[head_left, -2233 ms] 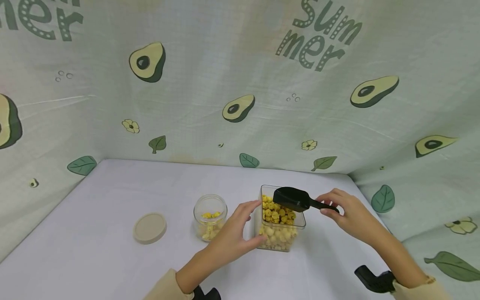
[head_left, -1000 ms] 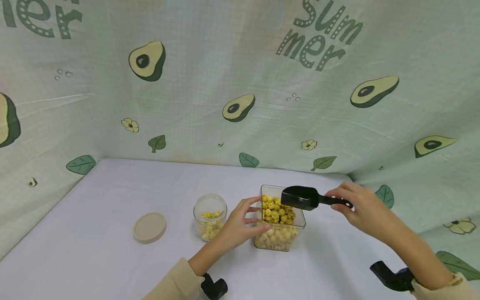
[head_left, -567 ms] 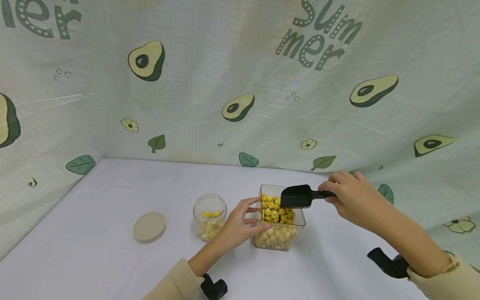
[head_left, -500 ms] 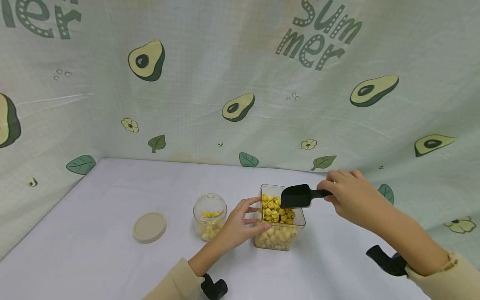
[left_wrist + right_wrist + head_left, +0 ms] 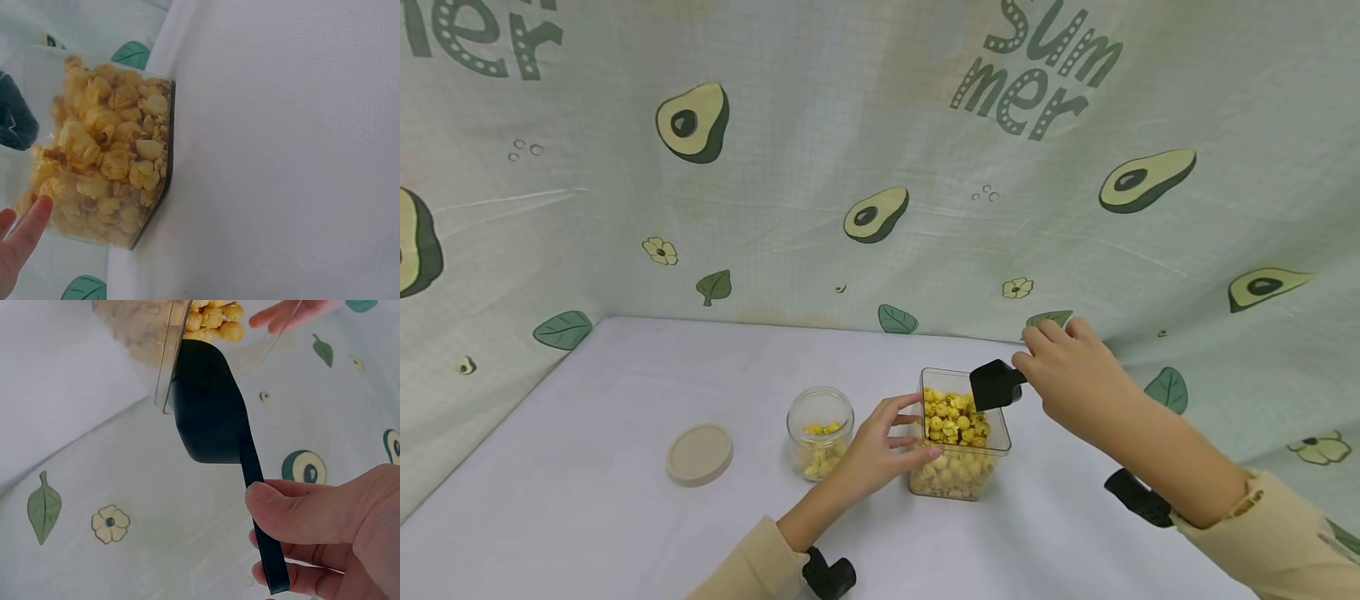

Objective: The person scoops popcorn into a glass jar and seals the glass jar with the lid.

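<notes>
A clear square container [image 5: 955, 475] full of yellow popcorn [image 5: 947, 417] stands on the table. My left hand [image 5: 880, 454] holds it at its left near corner, thumb across the front and fingers along the left side. In the left wrist view, a fingertip [image 5: 42, 206] meets the clear wall. My right hand [image 5: 1078, 375] pinches the handle of a black scoop [image 5: 209, 406] between thumb and fingers. The scoop's bowl is tipped at the container's right far rim, its front edge over the popcorn. What the bowl holds is hidden from view.
Left of the container stands a round clear jar [image 5: 820, 417], lidless, with some popcorn inside. A beige round lid [image 5: 699, 455] lies farther left on the white table [image 5: 587, 517]. A patterned cloth [image 5: 775, 167] hangs behind.
My left hand has closed in on the container. The right hand first drew right, then moved left and up, turning the scoop so its bowl tips downward over the right rim.
</notes>
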A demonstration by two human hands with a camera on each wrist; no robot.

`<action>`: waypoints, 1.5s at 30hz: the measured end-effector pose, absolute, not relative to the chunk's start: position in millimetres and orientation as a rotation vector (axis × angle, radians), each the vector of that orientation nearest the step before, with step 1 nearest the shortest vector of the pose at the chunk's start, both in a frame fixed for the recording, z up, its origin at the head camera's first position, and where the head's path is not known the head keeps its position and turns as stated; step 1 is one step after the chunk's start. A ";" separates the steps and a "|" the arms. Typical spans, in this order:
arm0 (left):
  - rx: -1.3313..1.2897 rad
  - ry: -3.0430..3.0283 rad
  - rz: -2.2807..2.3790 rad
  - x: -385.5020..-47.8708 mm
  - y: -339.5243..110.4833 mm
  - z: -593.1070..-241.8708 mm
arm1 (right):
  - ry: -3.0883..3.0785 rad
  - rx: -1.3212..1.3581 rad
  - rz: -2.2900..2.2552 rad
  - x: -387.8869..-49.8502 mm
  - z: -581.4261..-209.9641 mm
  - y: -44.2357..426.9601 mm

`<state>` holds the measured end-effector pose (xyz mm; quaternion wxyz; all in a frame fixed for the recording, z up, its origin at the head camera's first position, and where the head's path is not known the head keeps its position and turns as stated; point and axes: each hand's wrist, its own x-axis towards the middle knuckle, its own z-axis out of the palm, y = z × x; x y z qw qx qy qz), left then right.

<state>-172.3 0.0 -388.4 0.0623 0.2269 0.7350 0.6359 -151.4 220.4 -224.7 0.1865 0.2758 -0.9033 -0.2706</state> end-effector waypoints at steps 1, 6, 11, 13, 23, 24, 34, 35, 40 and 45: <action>0.684 2.217 1.925 -172.4 -0.1 -388.5 | -2.525 0.783 -0.772 -152.2 -225.2 218.8; 0.684 2.205 1.925 -172.8 0.0 -388.4 | -2.456 0.826 -0.820 -153.4 -227.9 211.6; 0.677 2.202 1.928 -172.9 -0.1 -387.9 | -2.367 0.861 -0.856 -154.7 -232.0 203.1; 0.675 2.198 1.933 -172.7 -0.3 -387.8 | -2.302 0.877 -0.874 -155.7 -234.5 199.2; 0.665 2.184 1.937 -172.1 -0.2 -387.6 | -2.122 0.938 -1.077 -158.0 -247.4 181.1; 0.666 2.184 1.938 -172.2 -0.1 -387.6 | -2.121 0.938 -1.092 -158.4 -248.2 180.8; 0.668 2.194 1.933 -172.3 -0.1 -386.7 | -2.067 1.019 -1.089 -166.1 -246.5 190.5; 0.670 2.196 1.930 -172.1 -0.3 -386.7 | -2.066 1.026 -1.092 -166.3 -246.6 191.5; 0.669 2.197 1.926 -171.5 -0.9 -386.6 | -2.049 1.061 -1.136 -164.2 -247.4 193.6; 0.669 2.200 1.930 -171.4 -1.2 -386.7 | -2.011 1.103 -1.126 -165.6 -249.9 194.0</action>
